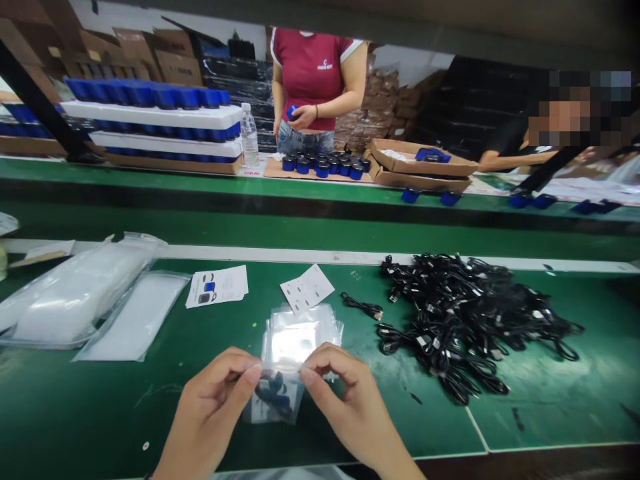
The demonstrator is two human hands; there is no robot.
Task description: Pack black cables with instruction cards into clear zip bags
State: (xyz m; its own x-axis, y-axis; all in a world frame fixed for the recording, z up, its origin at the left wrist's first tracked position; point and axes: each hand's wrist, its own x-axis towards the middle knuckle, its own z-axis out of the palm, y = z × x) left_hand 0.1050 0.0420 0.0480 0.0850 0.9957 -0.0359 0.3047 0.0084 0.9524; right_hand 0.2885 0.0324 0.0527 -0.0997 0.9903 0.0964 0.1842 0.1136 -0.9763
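A loose pile of black cables (465, 320) lies on the green desk (125, 413), to the right of printed cards (217, 287). Beyond it, a co-worker (313, 73) in a red shirt holds a blue container (292, 112) near white trays (150, 115) of blue-capped jars and a water bottle (249, 137).

Glossy clear plastic bag (257, 407), matt black rubbery cables (450, 320), smooth white paper cards (307, 288), matt green bench surface (125, 400)

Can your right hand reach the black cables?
Probably yes: the right hand pinches the clear bag, but the cables lie close, with nothing between them. It would have to let go first.
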